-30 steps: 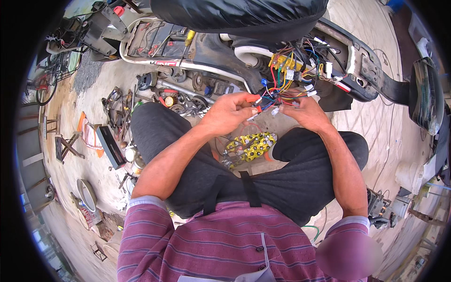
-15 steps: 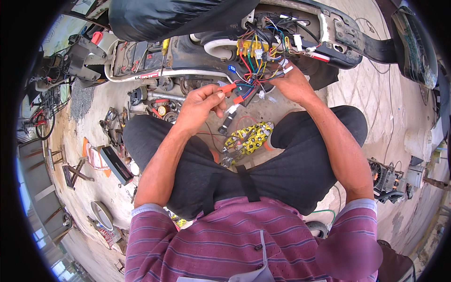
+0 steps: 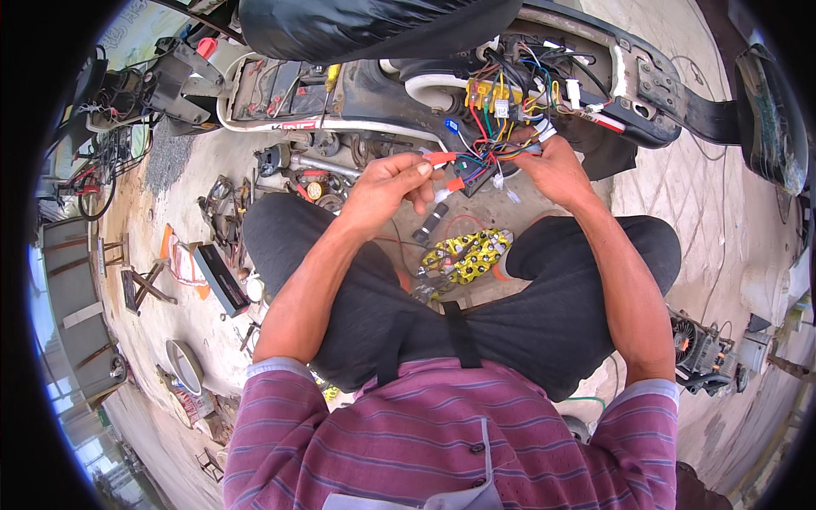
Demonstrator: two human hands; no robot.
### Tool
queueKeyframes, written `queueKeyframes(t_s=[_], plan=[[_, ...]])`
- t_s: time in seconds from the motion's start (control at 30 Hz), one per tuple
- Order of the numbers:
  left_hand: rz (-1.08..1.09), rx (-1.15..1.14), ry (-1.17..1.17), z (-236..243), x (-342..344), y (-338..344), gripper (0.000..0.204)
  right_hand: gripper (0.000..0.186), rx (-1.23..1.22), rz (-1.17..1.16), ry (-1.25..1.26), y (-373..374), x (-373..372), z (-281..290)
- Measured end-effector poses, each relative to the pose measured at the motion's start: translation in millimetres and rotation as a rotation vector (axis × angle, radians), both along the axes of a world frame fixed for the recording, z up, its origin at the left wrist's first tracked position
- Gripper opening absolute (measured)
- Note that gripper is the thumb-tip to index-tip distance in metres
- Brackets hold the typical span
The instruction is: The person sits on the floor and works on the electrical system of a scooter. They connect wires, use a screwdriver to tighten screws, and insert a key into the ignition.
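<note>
My left hand (image 3: 387,189) pinches a red connector (image 3: 440,158) between thumb and fingertips, at the left side of a bundle of coloured wires (image 3: 486,158). An orange-red connector (image 3: 456,184) hangs just below it, and a small blue connector (image 3: 451,125) sticks out above. On the bundle's other side, my right hand (image 3: 557,174) has its fingers closed around some wires, beside a white connector (image 3: 544,130); the fingertips are partly hidden. The wires come out of a motorbike frame, next to a yellow part (image 3: 493,92) and a white plug (image 3: 502,110).
Above the hands lies the motorbike's black seat (image 3: 374,30). A yellow-handled screwdriver (image 3: 331,78) rests against the frame. Between my legs sits a yellow-and-black spotted item (image 3: 476,255). Metal parts and a long black box (image 3: 219,280) lie left; an engine (image 3: 704,350) stands right.
The whole scene has shifted a little right and down in the picture. Both hands keep nearly the same places at the wires, the left one still pinching the red connector.
</note>
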State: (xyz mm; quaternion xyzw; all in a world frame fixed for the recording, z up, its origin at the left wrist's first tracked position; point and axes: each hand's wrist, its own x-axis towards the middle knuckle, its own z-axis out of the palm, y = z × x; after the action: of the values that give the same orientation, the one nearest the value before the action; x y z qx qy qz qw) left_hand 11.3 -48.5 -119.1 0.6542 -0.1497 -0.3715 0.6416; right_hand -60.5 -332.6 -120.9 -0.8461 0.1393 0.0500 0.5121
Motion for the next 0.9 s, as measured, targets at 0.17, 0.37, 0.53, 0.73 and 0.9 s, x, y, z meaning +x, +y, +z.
queueKeyframes(t_s=[0.17, 0.37, 0.53, 0.73, 0.9], plan=[[-0.031, -0.003, 0.001, 1, 0, -1, 0.028, 0.034, 0.009, -0.028, -0.04, -2, -2, -11], [-0.04, 0.066, -0.079, 1, 0, 3, 0.027, 0.033, 0.093, -0.017, -0.059, -3, -3, -16], [-0.041, 0.091, -0.124, 4, -1, 5, 0.025, 0.031, 0.106, -0.014, -0.082, -1, -6, -15], [-0.025, 0.129, -0.143, 8, -1, 6, 0.022, 0.031, 0.123, -0.001, -0.068, 1, -11, -9], [-0.001, 0.12, -0.168, 5, -1, 5, 0.022, 0.031, 0.192, -0.002, -0.092, 3, -15, -9]])
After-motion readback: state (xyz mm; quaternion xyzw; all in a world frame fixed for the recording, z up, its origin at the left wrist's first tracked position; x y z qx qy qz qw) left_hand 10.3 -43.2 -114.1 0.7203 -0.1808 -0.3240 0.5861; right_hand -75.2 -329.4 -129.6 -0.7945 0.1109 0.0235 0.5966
